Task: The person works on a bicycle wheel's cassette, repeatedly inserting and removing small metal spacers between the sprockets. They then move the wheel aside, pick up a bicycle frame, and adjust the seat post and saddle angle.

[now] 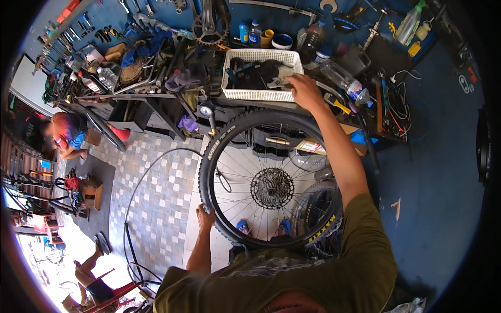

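Observation:
A bicycle wheel [228,219] with a black knobby tyre stands in front of me, leaning toward my body. The cassette [272,188] at its hub faces up. My left hand [205,216] is closed on the tyre's left side. Stretched out to the bench, my right hand [305,89] is over the right end of a white plastic basket [259,96], fingers bent and apart, with nothing visible between them. Dark tools and small pale pieces [276,82] lie in the basket near my fingertips. A round pressure gauge [206,110] on a hose is beside the tyre's upper left.
The cluttered workbench [162,96] runs along the blue wall, with bottles [254,34] and a plastic water bottle [347,82] on it. A black air hose [136,190] curves over the tiled floor at left. Another person [70,130] is at far left; another's legs [88,266] show lower left.

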{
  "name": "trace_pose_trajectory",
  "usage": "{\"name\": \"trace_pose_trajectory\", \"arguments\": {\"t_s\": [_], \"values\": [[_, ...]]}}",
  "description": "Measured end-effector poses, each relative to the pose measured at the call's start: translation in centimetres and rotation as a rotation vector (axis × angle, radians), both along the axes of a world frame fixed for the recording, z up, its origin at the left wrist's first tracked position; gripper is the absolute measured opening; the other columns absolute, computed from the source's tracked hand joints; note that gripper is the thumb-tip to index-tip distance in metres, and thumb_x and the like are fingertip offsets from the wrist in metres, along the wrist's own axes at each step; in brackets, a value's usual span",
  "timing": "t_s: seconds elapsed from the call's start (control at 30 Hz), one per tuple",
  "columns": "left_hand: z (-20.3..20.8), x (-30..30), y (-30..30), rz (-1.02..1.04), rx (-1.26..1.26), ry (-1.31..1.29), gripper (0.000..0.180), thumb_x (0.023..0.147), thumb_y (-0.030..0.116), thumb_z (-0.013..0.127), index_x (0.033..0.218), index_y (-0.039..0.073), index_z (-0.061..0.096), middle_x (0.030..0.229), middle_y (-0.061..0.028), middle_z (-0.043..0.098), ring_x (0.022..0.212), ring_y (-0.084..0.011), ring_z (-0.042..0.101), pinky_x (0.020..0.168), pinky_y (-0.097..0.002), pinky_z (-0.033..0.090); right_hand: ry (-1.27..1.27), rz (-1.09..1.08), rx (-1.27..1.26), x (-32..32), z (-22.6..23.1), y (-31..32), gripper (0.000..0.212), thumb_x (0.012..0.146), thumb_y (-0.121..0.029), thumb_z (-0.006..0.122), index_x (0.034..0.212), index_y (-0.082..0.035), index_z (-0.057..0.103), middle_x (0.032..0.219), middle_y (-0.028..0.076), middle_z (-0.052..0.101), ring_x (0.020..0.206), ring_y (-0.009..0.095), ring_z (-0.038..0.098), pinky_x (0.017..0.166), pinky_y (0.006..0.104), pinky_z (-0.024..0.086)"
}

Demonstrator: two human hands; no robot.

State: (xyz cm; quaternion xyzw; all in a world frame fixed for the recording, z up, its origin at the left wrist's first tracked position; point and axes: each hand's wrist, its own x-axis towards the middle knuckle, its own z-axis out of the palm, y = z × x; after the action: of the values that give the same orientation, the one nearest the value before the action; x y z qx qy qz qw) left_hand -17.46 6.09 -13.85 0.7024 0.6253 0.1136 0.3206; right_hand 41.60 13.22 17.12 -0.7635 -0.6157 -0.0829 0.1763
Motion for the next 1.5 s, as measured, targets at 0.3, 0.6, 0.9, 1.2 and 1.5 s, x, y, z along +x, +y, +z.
{"name": "trace_pose_trajectory", "arguments": {"t_s": [0.3, 0.6, 0.9, 1.2, 1.5], "values": [[-0.7, 4.1, 7.1, 0.028, 0.037, 0.087, 0.081, 0.086, 0.034, 0.077, 0.147, -0.006, 0.04, 0.141, -0.0338, 0.051, 0.137, -0.0489, 0.044, 0.114, -0.05, 0.04, 0.339, -0.473, 0.293, 0.3, -11.9, -25.1, 0.029, 0.096, -0.014, 0.066, 0.124, -0.007, 0.066, 0.106, 0.016, 0.068, 0.102, 0.033, 0.065, 0.093, 0.0437, 0.051], [11.4, 20.0, -0.3, -0.774, 0.112, -0.217, 0.076, 0.079, 0.048, 0.084, 0.141, 0.012, 0.058, 0.149, -0.0218, 0.051, 0.132, -0.0411, 0.054, 0.11, -0.0475, 0.047, 0.291, -0.798, 0.082, -4.4, -17.3, -36.9, 0.071, 0.094, -0.05, 0.068, 0.146, -0.005, 0.05, 0.137, 0.026, 0.053, 0.128, 0.044, 0.051, 0.11, 0.0523, 0.04], [9.6, 22.2, -4.8, -0.752, 0.33, -0.261, 0.053, 0.077, 0.027, 0.087, 0.122, 0.011, 0.065, 0.124, -0.0095, 0.06, 0.114, -0.0337, 0.059, 0.093, -0.0471, 0.052, 1.047, -0.989, -0.058, -2.9, -17.4, -38.7, 0.111, 0.084, -0.083, 0.059, 0.154, 0.001, 0.041, 0.154, 0.025, 0.047, 0.143, 0.037, 0.045, 0.116, 0.0425, 0.035], [7.1, 16.8, 0.4, -0.35, 0.321, -0.21, 0.083, 0.071, 0.05, 0.091, 0.136, 0.01, 0.057, 0.142, -0.0245, 0.046, 0.133, -0.0438, 0.044, 0.11, -0.0555, 0.039, 1.035, -0.972, -0.063, -2.6, -18.2, -38.8, 0.107, 0.084, -0.08, 0.062, 0.152, 0.001, 0.045, 0.153, 0.023, 0.049, 0.143, 0.038, 0.045, 0.116, 0.043, 0.035], [-2.0, -0.1, 4.2, 0.4, -0.725, -0.07, 0.137, 0.065, 0.077, 0.082, 0.157, -0.007, 0.025, 0.152, -0.0291, 0.046, 0.138, -0.041, 0.05, 0.109, -0.0594, 0.043, 1.1, -0.969, -0.066, -2.8, -18.1, -39.4, 0.097, 0.079, -0.07, 0.076, 0.146, -0.004, 0.052, 0.142, 0.019, 0.059, 0.134, 0.035, 0.054, 0.111, 0.0445, 0.041]]}}
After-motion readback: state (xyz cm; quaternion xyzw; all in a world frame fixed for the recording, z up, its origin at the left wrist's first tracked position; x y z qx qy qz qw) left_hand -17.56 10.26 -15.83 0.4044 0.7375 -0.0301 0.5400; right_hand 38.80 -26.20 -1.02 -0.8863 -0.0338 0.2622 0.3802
